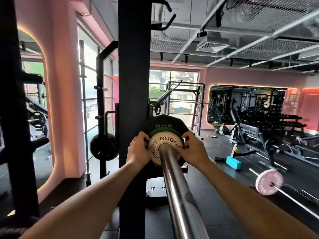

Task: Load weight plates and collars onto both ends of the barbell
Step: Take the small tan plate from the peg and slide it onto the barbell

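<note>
small plate going onto a loaded sleeve, collars not yet on

a person is seating a small cream plate (pixel 159 149) on the near end of a barbell (pixel 174 187), working it along the sleeve toward the rack upright (pixel 133 100). the left hand (pixel 138 150) is curling its grip round the plate's left edge, and the right hand (pixel 191 148) is pinching the right edge, thumb lying across the printed face near the hub. both grips are closed on the plate, neither is free.

on progress: a green plate (pixel 158 131) is already sitting just behind the cream one, and a larger black plate (pixel 164 124) behind that, so this end looks close to fully plated. no collar is showing on the sleeve, and the far end of the bar is hidden, so by this view the collars and possibly the whole other side are left to do.

the sleeve is running as a smooth, polished steel cylinder, bright with reflections, straight toward the camera. the cream plate is a flat matte disc with dark raised lettering; the green one is showing only as a thin rubbery rim; the black one is dull and broad. a pale pink plate (pixel 269 181) on a second bar is lying on the dark matted floor (pixel 224 195) toward the room's right side, well apart from the work.
</note>
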Tool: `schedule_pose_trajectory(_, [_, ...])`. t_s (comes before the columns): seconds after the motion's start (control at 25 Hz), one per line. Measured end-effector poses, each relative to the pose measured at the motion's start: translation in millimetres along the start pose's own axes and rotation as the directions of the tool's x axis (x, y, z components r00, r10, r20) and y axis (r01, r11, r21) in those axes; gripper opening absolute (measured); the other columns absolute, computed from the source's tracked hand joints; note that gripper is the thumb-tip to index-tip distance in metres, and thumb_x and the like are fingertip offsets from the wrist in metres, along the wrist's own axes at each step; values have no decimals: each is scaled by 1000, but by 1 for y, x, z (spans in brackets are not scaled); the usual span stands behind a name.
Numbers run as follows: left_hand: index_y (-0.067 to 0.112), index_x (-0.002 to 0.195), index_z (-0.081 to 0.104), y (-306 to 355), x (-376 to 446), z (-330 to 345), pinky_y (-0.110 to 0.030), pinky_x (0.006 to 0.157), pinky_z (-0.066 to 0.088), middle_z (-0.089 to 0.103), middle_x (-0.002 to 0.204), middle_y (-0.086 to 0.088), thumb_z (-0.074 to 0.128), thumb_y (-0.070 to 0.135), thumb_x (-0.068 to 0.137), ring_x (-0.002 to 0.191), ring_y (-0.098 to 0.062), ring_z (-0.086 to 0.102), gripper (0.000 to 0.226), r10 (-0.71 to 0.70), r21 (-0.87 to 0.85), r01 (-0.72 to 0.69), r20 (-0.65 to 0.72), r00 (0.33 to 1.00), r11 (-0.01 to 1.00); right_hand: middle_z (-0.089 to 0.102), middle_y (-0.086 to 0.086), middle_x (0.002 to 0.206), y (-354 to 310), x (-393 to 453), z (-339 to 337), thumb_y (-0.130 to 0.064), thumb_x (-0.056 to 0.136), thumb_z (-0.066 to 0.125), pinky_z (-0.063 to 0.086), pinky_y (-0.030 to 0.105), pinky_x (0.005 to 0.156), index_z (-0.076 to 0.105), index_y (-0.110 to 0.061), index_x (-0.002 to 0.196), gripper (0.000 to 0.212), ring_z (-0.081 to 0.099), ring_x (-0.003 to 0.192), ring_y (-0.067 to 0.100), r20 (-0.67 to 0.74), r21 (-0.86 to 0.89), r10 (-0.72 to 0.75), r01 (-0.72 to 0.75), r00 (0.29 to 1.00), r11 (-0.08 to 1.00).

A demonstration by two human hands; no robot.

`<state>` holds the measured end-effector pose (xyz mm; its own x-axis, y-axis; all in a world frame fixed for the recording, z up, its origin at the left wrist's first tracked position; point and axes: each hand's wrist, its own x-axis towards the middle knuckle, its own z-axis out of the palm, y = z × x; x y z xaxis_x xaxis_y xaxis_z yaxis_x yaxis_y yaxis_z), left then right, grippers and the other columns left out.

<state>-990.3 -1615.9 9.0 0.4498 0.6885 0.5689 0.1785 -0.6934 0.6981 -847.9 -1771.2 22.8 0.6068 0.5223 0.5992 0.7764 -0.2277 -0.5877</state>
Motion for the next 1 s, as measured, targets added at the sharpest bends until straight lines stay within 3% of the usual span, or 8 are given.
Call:
schedule_pose_trajectory(0.24, [38, 79, 44, -8, 14, 11, -29, 67, 39, 64, 85, 3, 75, 23, 75, 77, -18, 60, 35, -55, 102, 57, -18, 998, 993, 61, 5, 107, 14, 22, 11, -28, 77, 86, 43, 33, 71, 53, -19, 116, 52, 56, 85, 22, 10, 59, -42, 41, 999, 997])
schedule_pose_trajectory(0.44, [31, 103, 47, 7, 12, 7, -32, 67, 43, 65, 103, -5, 70, 31, 85, 87, -25, 62, 29, -116, 234, 106, 31, 993, 966, 63, 10, 115, 8, 26, 9, -28, 80, 82, 42, 32, 73, 51, -19, 121, 52, 61, 94, 29, 76, 14, -4, 3, 997, 1000])
schedule_pose_trajectory(0.56, [27, 119, 54, 22, 3, -11, -36, 52, 59, 63, 110, -7, 62, 26, 89, 93, -27, 66, 31, -261, 61, 254, 174, 950, 965, 64, 8, 121, -7, 26, -7, -23, 80, 74, 48, 34, 83, 55, -22, 123, 47, 60, 103, 28, 181, 41, 152, -161, 972, 986])
schedule_pose_trajectory(0.72, [28, 96, 65, 38, -5, -67, -32, 47, 59, 65, 90, -2, 64, 21, 93, 76, -16, 64, 8, -209, 66, 200, 196, 958, 978, 66, -2, 107, -49, 26, -36, -23, 82, 72, 43, 27, 82, 70, -22, 103, 21, 59, 103, 20, 217, -26, 40, -35, 975, 999])
schedule_pose_trajectory(0.84, [30, 83, 63, 54, -16, -123, -24, 51, 49, 65, 85, -4, 65, 30, 93, 75, -19, 64, 11, -159, 116, 136, 217, 963, 984, 64, -10, 90, -101, 10, -47, -25, 83, 76, 43, 25, 78, 74, -24, 88, 5, 62, 98, 16, 264, -47, -78, 93, 961, 995])
schedule_pose_trajectory(1.0, [22, 94, 68, 49, -49, -204, -24, 56, 43, 65, 95, -5, 65, 36, 94, 88, -28, 66, 14, -140, 176, 105, 201, 969, 979, 66, -12, 78, -178, -25, -37, -31, 82, 79, 46, 22, 65, 74, -23, 82, 9, 63, 84, 13, 358, -34, -143, 166, 923, 986])
